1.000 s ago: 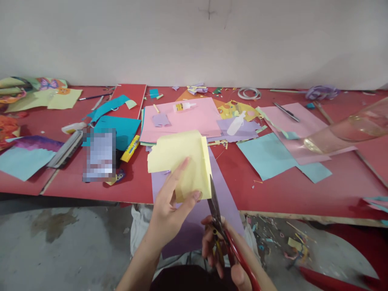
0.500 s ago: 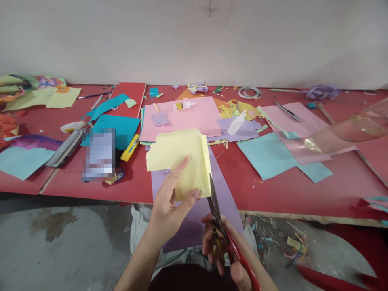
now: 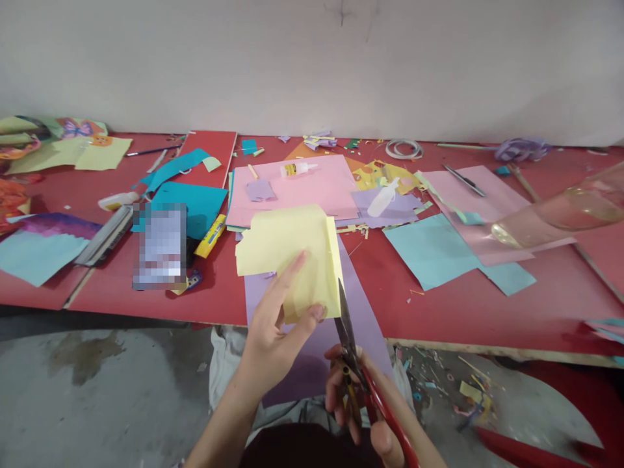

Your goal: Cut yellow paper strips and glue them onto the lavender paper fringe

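My left hand (image 3: 273, 338) pinches a folded pale yellow paper (image 3: 287, 250) by its near edge, thumb and fingers closed on it, and holds it up above the table's front edge. My right hand (image 3: 363, 406) grips red-handled scissors (image 3: 358, 364), whose blades point up along the yellow paper's right edge near its lower right corner. A purple sheet (image 3: 316, 344) lies under both hands and hangs over the front of the red table (image 3: 463, 305).
Pink (image 3: 297, 192), light blue (image 3: 439, 250) and teal (image 3: 190, 205) sheets, a glue bottle (image 3: 297, 169), a yellow glue stick (image 3: 210, 237), a tape ring (image 3: 402, 149) and paper scraps litter the table. A clear glass (image 3: 560, 211) lies at the right. Bare floor (image 3: 97, 390) is at the lower left.
The yellow paper and scissors have shifted only slightly; the blades stay at the paper's right edge. Nothing else has moved.
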`<action>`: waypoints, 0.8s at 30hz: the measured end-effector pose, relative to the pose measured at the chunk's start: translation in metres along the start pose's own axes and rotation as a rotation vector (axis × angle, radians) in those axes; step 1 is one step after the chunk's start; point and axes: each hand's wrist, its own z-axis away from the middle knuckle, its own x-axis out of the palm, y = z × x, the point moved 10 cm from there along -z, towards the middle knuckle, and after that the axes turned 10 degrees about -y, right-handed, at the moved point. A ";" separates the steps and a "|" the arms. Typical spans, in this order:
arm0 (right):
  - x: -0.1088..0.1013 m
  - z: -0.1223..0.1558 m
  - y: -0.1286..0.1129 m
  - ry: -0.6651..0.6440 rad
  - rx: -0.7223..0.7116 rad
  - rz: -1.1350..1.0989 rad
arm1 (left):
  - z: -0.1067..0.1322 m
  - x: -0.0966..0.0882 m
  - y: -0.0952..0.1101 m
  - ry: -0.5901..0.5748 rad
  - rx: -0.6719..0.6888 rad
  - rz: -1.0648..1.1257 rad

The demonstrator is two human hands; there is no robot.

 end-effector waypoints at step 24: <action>0.002 0.003 -0.021 0.025 -0.051 0.059 | 0.002 0.003 0.000 -0.001 -0.038 0.012</action>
